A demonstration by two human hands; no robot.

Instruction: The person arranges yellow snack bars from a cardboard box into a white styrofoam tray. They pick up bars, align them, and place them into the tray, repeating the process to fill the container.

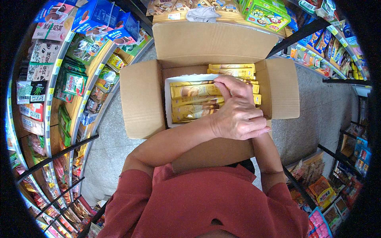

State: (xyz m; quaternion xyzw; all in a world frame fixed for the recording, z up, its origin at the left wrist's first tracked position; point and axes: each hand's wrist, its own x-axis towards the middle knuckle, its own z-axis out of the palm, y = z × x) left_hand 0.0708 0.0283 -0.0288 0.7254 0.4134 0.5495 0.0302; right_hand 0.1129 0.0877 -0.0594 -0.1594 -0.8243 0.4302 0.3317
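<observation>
An open cardboard carton (214, 41) stands in front of me with its flaps folded out. Inside it, a white tray (168, 101) holds rows of slim yellow packets (190, 90). Over the tray's right part is my right hand (237, 86), its index finger and thumb bent round the end of a yellow packet. My left hand (240, 119) crosses over my right wrist with its fingers curled closed; what is under them, if anything, is hidden. More yellow packets (234, 67) lie beyond and to the right of the tray, partly covered by my hands.
Shelves (75, 107) full of bagged snacks curve along my left, with blue boxes (93, 18) on top. Past the carton, a grey cloth (202, 14) and a green box (265, 15) sit on a wooden shelf. Grey floor (313, 99) and further racks lie to the right.
</observation>
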